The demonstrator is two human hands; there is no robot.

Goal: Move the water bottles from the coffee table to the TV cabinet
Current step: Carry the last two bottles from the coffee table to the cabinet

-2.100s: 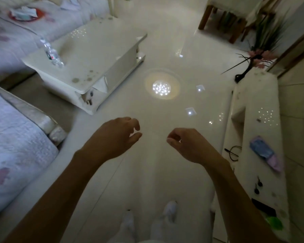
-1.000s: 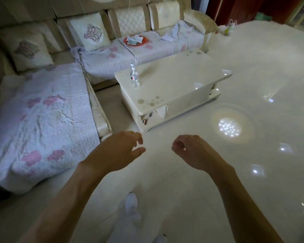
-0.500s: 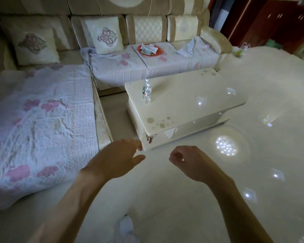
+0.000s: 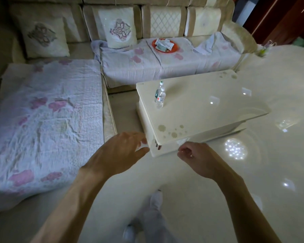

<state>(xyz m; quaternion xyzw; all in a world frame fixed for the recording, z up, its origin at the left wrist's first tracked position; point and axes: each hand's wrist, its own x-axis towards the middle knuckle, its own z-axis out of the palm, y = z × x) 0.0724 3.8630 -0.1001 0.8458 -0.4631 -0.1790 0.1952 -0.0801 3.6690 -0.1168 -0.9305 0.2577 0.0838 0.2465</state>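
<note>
Two clear water bottles stand close together near the left edge of the cream coffee table. The nearer bottle has a white cap and red label; the one behind has a green cap. My left hand hovers in front of the table's near corner, fingers apart, holding nothing. My right hand hangs beside it with fingers loosely curled, also empty. Both hands are well short of the bottles. The TV cabinet is out of view.
An L-shaped sofa with a floral cover wraps around the table's left and far sides. A red plate with papers lies on the sofa seat. Glossy tile floor spreads to the right. My feet are below.
The view has swung away from the TV cabinet to the sofa and coffee table, which has drawn closer. Both hands stay raised and empty.
</note>
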